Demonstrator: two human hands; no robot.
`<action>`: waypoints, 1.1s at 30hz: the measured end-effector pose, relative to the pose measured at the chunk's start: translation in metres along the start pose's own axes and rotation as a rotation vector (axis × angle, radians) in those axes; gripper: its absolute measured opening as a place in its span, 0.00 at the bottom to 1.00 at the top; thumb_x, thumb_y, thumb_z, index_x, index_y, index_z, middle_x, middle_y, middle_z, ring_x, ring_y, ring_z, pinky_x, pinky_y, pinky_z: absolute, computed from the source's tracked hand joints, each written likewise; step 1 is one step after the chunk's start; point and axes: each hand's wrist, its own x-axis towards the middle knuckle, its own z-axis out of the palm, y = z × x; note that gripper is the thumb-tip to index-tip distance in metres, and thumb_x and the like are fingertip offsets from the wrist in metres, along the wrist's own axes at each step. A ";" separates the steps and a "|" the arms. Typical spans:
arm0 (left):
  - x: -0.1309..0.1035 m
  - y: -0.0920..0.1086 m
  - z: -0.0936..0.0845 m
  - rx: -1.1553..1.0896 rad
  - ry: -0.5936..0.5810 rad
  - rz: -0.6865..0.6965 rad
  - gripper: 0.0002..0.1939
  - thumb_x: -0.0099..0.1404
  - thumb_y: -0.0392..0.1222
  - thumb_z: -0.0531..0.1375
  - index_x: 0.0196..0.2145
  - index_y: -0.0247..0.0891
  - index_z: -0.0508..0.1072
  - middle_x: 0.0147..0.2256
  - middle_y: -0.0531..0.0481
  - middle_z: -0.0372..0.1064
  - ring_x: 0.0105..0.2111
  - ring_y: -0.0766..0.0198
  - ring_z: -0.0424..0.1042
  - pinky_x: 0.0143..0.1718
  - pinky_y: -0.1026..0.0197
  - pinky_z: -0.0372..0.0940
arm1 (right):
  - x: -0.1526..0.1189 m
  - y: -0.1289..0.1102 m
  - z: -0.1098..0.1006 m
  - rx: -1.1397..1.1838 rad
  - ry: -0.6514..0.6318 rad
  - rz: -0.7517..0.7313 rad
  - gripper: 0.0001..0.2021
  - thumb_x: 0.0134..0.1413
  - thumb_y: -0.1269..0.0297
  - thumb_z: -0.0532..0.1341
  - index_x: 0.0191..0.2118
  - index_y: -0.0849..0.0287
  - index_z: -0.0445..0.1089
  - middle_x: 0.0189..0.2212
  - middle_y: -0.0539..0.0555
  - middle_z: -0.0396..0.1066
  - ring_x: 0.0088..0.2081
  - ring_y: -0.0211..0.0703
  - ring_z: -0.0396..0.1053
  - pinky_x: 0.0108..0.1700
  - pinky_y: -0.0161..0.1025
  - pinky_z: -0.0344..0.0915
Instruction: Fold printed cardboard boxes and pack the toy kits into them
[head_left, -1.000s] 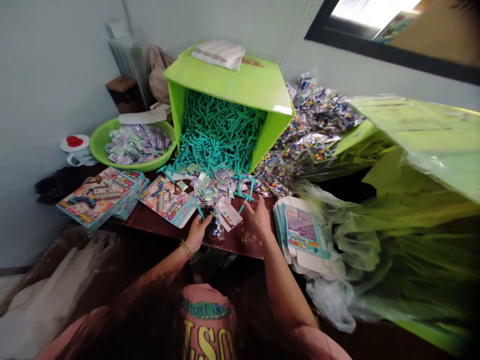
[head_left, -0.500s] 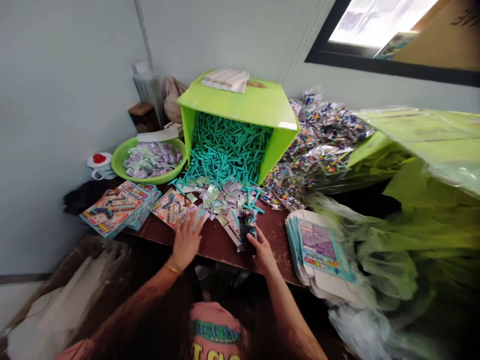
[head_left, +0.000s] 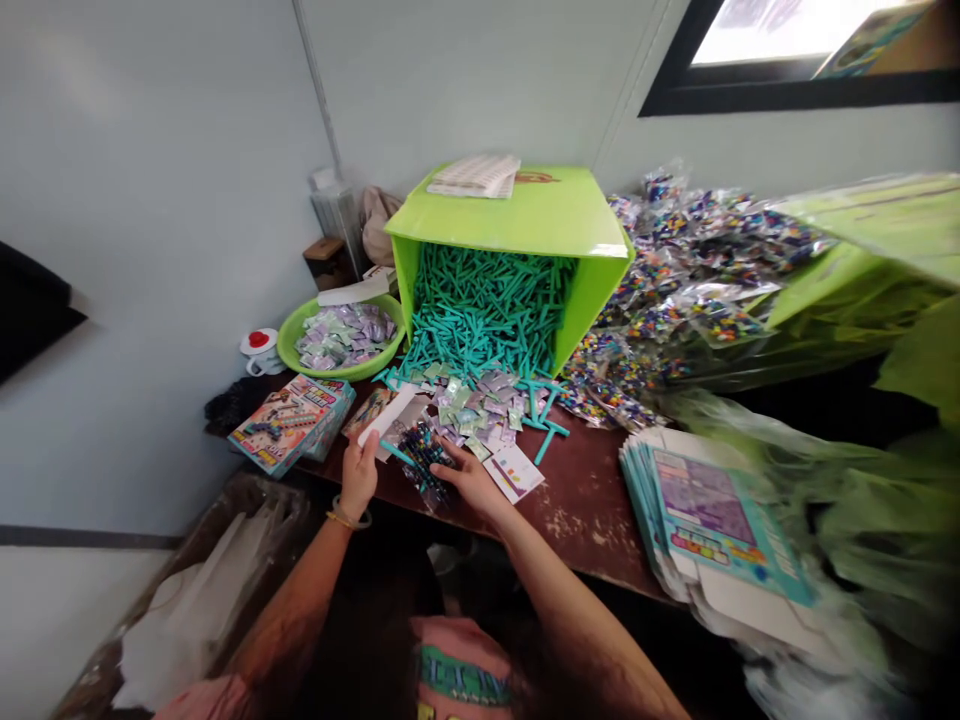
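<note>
Plastic see-through bag of dark bits (head_left: 424, 466), low, just left of frame's middle; right hand (head_left: 472, 482) grips it. Thin teal stick (head_left: 396, 452) beside it. Left hand (head_left: 358, 475) pinches white card flap (head_left: 381, 417) of orange printed box (head_left: 368, 407). Moment ago, left hand lay flat on box, bag farther right; now flap shows, bag close: both seem handled together. Behind, upper middle: lime-green bin (head_left: 551, 222), teal sticks (head_left: 487, 310).

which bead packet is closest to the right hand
The dark bead packet that the right hand is touching. It lies apart from the other bead packets, which are heaped farther back, to the right of the green bin.
</note>
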 end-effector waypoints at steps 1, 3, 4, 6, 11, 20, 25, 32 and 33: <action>-0.004 -0.001 0.002 0.005 0.018 0.031 0.29 0.72 0.61 0.53 0.50 0.33 0.79 0.47 0.37 0.79 0.50 0.47 0.76 0.56 0.49 0.67 | 0.002 0.004 -0.001 -0.006 -0.011 0.026 0.37 0.41 0.50 0.74 0.60 0.52 0.74 0.61 0.54 0.71 0.64 0.57 0.67 0.70 0.57 0.55; -0.012 -0.002 0.007 0.038 -0.017 0.139 0.26 0.73 0.58 0.52 0.52 0.37 0.78 0.50 0.39 0.77 0.54 0.49 0.73 0.60 0.47 0.63 | 0.002 0.005 -0.011 -0.076 -0.037 0.051 0.34 0.43 0.53 0.73 0.59 0.51 0.74 0.61 0.52 0.71 0.64 0.57 0.67 0.70 0.57 0.55; -0.015 -0.002 0.010 0.067 -0.074 0.200 0.24 0.74 0.56 0.52 0.52 0.39 0.78 0.51 0.40 0.77 0.55 0.50 0.72 0.62 0.46 0.61 | 0.001 0.002 -0.018 -0.132 -0.043 0.052 0.33 0.43 0.55 0.73 0.59 0.52 0.74 0.61 0.52 0.71 0.64 0.57 0.67 0.70 0.57 0.55; -0.020 -0.001 0.015 0.138 -0.204 0.306 0.21 0.75 0.52 0.52 0.54 0.43 0.78 0.53 0.44 0.76 0.57 0.52 0.70 0.66 0.43 0.56 | 0.002 -0.012 -0.030 -0.237 -0.051 0.052 0.32 0.44 0.59 0.72 0.60 0.54 0.74 0.60 0.53 0.72 0.62 0.58 0.69 0.69 0.57 0.57; -0.026 0.000 0.028 0.168 -0.233 0.406 0.19 0.76 0.48 0.51 0.56 0.44 0.76 0.53 0.44 0.76 0.56 0.53 0.70 0.62 0.42 0.59 | 0.013 -0.043 -0.041 -0.260 -0.125 0.113 0.32 0.45 0.62 0.70 0.59 0.56 0.74 0.60 0.55 0.72 0.59 0.56 0.71 0.67 0.54 0.61; -0.034 0.019 0.034 -0.010 -0.180 0.358 0.19 0.76 0.50 0.52 0.53 0.42 0.78 0.50 0.43 0.77 0.54 0.54 0.72 0.61 0.46 0.63 | 0.019 -0.059 -0.035 -0.243 -0.083 0.072 0.26 0.50 0.59 0.68 0.56 0.57 0.72 0.57 0.57 0.74 0.57 0.54 0.71 0.63 0.53 0.65; -0.038 0.037 0.044 -0.084 -0.078 0.177 0.23 0.73 0.57 0.53 0.46 0.39 0.80 0.46 0.42 0.78 0.51 0.51 0.74 0.60 0.48 0.64 | 0.010 -0.054 -0.001 -0.529 0.457 -0.331 0.29 0.63 0.55 0.59 0.67 0.56 0.59 0.69 0.64 0.54 0.67 0.59 0.57 0.67 0.60 0.56; -0.032 0.048 0.037 -0.194 -0.004 -0.064 0.28 0.68 0.63 0.57 0.44 0.34 0.80 0.41 0.41 0.79 0.44 0.50 0.76 0.51 0.51 0.69 | 0.018 -0.051 0.022 -0.565 0.543 -0.544 0.28 0.71 0.53 0.49 0.72 0.54 0.48 0.70 0.62 0.51 0.73 0.52 0.44 0.73 0.58 0.44; -0.029 0.049 0.033 -0.234 0.003 -0.110 0.28 0.68 0.63 0.58 0.44 0.33 0.80 0.39 0.42 0.80 0.42 0.51 0.77 0.48 0.53 0.70 | 0.016 -0.050 0.021 -0.574 0.490 -0.555 0.32 0.69 0.51 0.53 0.73 0.53 0.45 0.71 0.62 0.48 0.74 0.53 0.42 0.73 0.57 0.43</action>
